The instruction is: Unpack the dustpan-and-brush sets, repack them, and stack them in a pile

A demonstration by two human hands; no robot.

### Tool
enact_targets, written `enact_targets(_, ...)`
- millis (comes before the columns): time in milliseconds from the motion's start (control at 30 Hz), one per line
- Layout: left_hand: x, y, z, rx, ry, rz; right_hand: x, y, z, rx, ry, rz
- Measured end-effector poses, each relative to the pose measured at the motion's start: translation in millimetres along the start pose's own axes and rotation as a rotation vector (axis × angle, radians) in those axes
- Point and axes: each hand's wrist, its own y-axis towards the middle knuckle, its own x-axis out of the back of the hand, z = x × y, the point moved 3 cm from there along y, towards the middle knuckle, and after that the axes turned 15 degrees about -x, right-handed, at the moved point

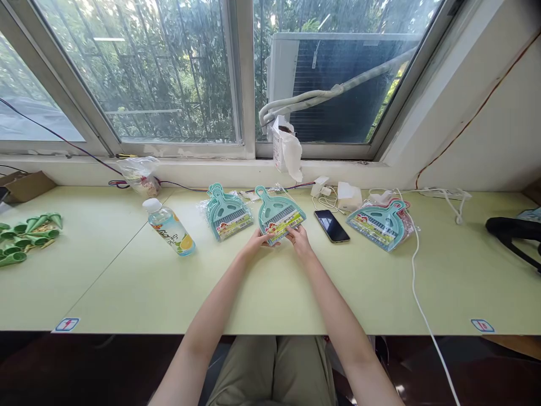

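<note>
Dustpan grip: at the middle of the pale-green tabletop, a turquoise plastic dustpan with yellow card is being pinched by its lower edge, between closed fingers of left hand and right hand.
Nearby clutter: room is being taken by a white-capped clear bottle, black smartphone and bagged turquoise stack.
Window: it is being partly hidden by a white carton.

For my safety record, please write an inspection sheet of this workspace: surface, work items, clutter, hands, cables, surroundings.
Surface: flat, pale green tabletop.
Work items: labelled turquoise plastic dustpan-and-brush set; left turquoise wrapped pack; right turquoise-pink wrapped pack.
Clutter: clear blue plastic bottle; black rectangular smartphone; green cone-shaped pieces.
Hands: left hand and right hand hold the dustpan-and-brush set.
Cables: white cable crosses the near edge.
Surroundings: metal-framed window ahead.
</note>
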Motion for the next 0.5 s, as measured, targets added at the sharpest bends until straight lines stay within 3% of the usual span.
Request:
enact_targets(167, -2.2, -0.9, 2.3, 0.041, -0.013, -0.009, 2.0, 2.3, -0.6, 0.024, -0.008, -0.004)
enact_targets(367, -27.1, -8.7, 0.6, 0.165, -0.139, 0.188, 7.4, 5.0, 2.4, 0.050, 0.042, -0.049)
enact_targets(500, -25.9, -5.2, -0.1, 0.182, -0.191, 0.138, 7.9, 3.7, 6.4, 0.058, 0.057, -0.038)
